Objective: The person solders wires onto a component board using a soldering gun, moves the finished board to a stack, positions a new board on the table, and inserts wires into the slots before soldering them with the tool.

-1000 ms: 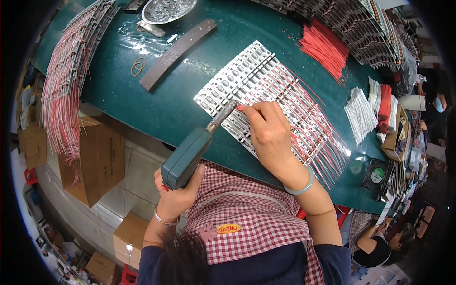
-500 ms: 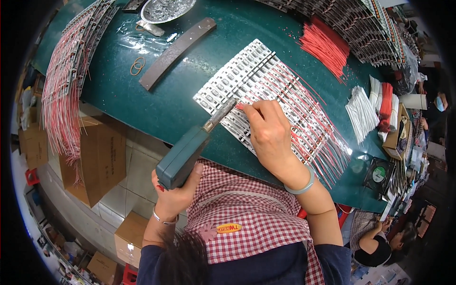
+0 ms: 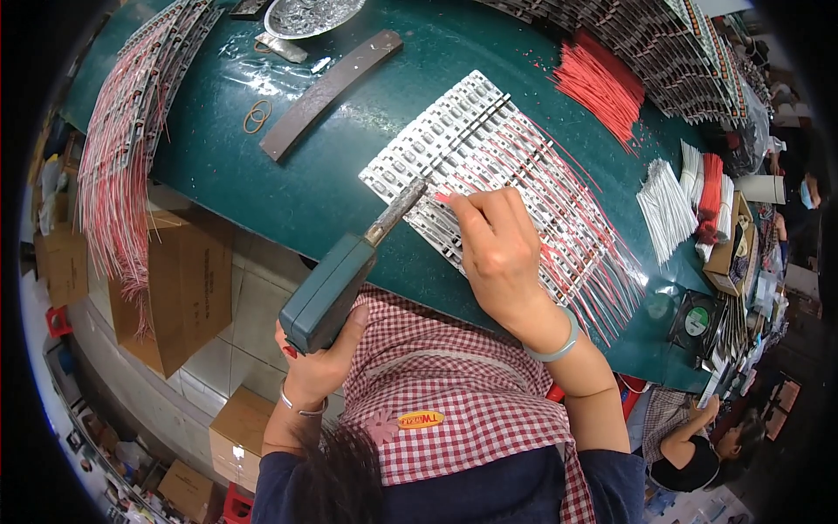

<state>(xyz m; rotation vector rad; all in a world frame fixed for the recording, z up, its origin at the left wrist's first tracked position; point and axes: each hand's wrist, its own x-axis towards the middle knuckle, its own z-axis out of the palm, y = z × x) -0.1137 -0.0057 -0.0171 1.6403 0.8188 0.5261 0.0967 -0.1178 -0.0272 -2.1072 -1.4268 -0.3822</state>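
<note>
My left hand is wrapped round the handle of a green soldering gun. Its metal tip is over the near left part of a panel of white circuit boards. My right hand pinches a short red wire between thumb and forefinger, close to the gun's tip. Rows of red and white wires run from the panel toward the right. Whether the tip touches the board cannot be made out. Part of the panel lies hidden under my right hand.
A curved dark bar, rubber bands and a metal dish lie at the far left. Red wires, white wires and a small fan are at right. Wired boards hang over a carton. Another person sits lower right.
The soldering gun has drawn slightly back toward the lower left, its tip now a little farther from the pinched red wire. My right hand has shifted slightly right and nearer to me.
</note>
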